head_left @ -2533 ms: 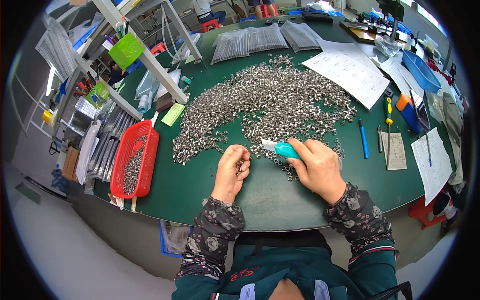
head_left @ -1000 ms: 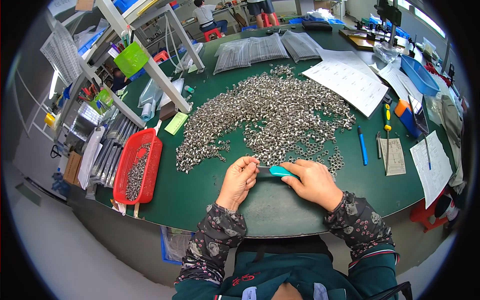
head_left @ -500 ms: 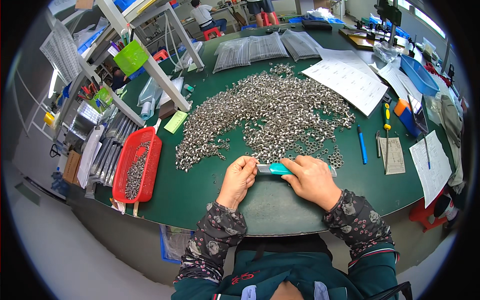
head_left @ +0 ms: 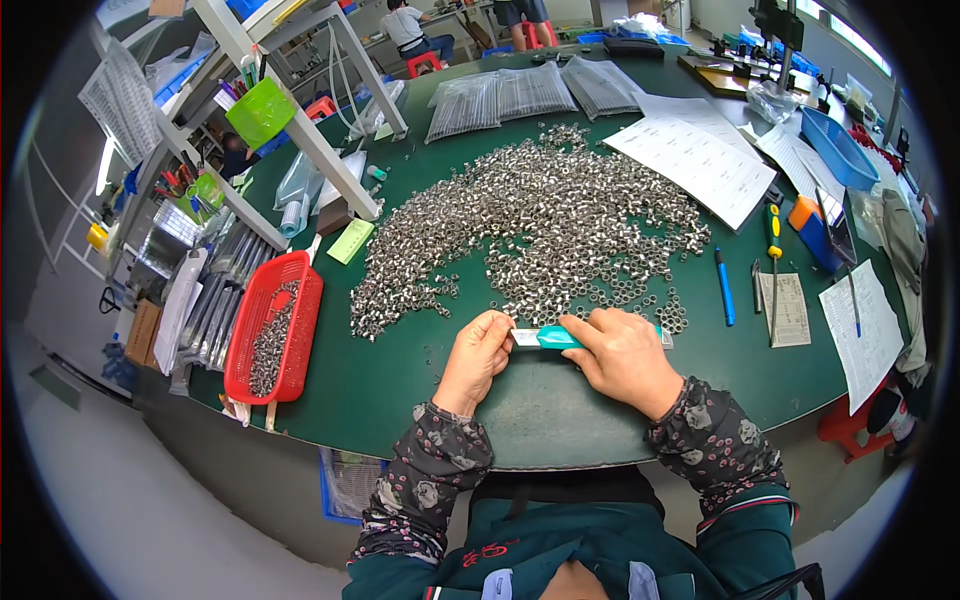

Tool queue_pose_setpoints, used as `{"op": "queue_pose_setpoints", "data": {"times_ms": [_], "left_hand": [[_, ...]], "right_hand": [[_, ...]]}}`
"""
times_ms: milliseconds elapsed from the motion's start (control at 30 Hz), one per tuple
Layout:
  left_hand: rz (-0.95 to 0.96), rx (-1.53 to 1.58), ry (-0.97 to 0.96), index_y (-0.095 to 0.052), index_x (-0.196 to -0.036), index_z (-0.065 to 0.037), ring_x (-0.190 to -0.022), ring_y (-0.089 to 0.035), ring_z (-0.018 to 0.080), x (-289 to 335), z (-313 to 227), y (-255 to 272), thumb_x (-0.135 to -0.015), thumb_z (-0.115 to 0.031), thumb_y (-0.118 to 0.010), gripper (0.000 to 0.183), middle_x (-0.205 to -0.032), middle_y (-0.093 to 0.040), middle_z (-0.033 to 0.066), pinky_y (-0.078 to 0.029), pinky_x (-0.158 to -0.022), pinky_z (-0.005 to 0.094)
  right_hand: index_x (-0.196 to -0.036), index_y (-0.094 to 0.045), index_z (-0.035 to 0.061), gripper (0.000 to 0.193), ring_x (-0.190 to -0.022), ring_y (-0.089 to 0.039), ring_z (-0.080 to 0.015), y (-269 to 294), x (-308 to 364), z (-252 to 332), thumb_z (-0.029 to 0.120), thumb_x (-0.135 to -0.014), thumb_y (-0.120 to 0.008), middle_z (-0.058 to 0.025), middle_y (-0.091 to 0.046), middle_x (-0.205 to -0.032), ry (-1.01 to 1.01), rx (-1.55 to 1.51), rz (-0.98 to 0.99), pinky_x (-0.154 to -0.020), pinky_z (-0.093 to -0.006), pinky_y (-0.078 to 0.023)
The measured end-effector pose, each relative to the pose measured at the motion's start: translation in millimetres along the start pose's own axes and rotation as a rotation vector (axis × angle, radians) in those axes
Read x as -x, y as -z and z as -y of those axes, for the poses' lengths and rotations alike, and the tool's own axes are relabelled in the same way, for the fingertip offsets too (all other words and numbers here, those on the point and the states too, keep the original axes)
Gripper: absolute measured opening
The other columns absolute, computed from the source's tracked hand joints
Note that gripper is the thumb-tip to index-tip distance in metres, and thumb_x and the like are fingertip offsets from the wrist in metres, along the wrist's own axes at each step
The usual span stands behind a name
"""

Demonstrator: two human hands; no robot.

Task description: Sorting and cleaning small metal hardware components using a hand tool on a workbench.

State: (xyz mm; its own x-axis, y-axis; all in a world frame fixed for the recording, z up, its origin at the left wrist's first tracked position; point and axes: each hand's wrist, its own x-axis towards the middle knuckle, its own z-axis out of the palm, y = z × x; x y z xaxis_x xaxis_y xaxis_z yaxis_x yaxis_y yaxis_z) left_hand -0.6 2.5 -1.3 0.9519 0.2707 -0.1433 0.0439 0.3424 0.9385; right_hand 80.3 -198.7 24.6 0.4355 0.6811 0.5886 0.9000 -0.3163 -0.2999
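My right hand (head_left: 625,358) is closed around the teal handle of a utility knife (head_left: 556,338), its flat metal blade pointing left. At the blade's tip, my left hand (head_left: 475,360) has its thumb and forefinger pinched together. Whatever lies between those fingertips is too small or hidden to make out. Just beyond both hands spreads a wide heap of small silvery metal rings (head_left: 560,230), with several loose ones (head_left: 672,315) close to my right hand.
On the left stands a red basket (head_left: 312,318) partly filled with small metal pieces. Bagged rods (head_left: 465,110) lie at the back. Paper sheets (head_left: 695,170), a blue pen (head_left: 724,288), a yellow-handled screwdriver (head_left: 773,232) and a blue tray (head_left: 838,150) are on the right. A shelf leg (head_left: 335,165) rises at the left.
The blade has tilted slightly and now catches the light more brightly. Both hands stay almost in the same place.
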Motion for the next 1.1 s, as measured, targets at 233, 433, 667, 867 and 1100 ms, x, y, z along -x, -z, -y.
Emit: {"op": "queue_pose_setpoints", "data": {"times_ms": [233,433,667,867,1100], "left_hand": [[0.039,-0.005,0.035,-0.056,-0.089,-0.006,-0.043,-0.030,0.0018,0.4,-1.7,2.2,-0.098,-0.025,-0.048,0.023,-0.062,-0.048,-0.0020,-0.023,-0.039,0.0178],[0.071,-0.065,0.127,-0.055,-0.086,-0.006,-0.045,-0.032,0.0006,3.1,-9.7,0.8,-0.097,-0.026,-0.050,0.024,-0.066,-0.050,-0.0018,-0.025,-0.040,0.0154],[0.159,-0.119,0.191,-0.055,-0.085,-0.007,-0.047,-0.033,-0.0002,2.2,-10.9,7.3,-0.096,-0.029,-0.052,0.025,-0.068,-0.051,-0.0017,-0.026,-0.041,0.0147],[0.180,0.008,0.144,-0.054,-0.087,-0.005,-0.047,-0.032,0.0011,3.7,-9.2,5.1,-0.096,-0.029,-0.052,0.025,-0.070,-0.050,-0.0007,-0.024,-0.041,0.0146],[0.174,0.293,-0.055,-0.056,-0.100,-0.005,-0.055,-0.035,0.0029,-1.8,-0.7,10.1,-0.095,-0.016,-0.053,0.013,-0.088,-0.054,0.0035,-0.026,-0.041,0.0146]], "right_hand": [[-0.104,-0.062,0.0108,0.035,-0.069,-0.058,-0.0229,2.2,0.5,-1.6,0.021,-0.072,-0.072,-0.0051,-0.053,-0.072,0.025,0.018,0.016,-0.060,-0.0373,-0.045],[-0.105,-0.061,0.0111,0.037,-0.073,-0.055,-0.0215,6.4,-2.9,-9.1,0.021,-0.070,-0.072,-0.0038,-0.053,-0.076,0.103,0.065,0.032,-0.062,-0.0359,-0.042],[-0.103,-0.060,0.0093,0.037,-0.073,-0.051,-0.0187,15.6,-13.7,-15.9,0.017,-0.068,-0.068,-0.0025,-0.050,-0.076,0.276,0.219,-0.006,-0.064,-0.0325,-0.038],[-0.106,-0.061,0.0093,0.038,-0.073,-0.051,-0.0177,19.4,-15.9,-12.3,0.016,-0.069,-0.068,-0.0021,-0.049,-0.076,0.276,0.246,-0.064,-0.064,-0.0315,-0.038],[-0.107,-0.063,0.0104,0.038,-0.067,-0.055,-0.0260,10.8,-5.8,-9.0,0.018,-0.071,-0.072,-0.0070,-0.052,-0.072,0.019,-0.039,-0.049,-0.059,-0.0383,-0.044]]}}
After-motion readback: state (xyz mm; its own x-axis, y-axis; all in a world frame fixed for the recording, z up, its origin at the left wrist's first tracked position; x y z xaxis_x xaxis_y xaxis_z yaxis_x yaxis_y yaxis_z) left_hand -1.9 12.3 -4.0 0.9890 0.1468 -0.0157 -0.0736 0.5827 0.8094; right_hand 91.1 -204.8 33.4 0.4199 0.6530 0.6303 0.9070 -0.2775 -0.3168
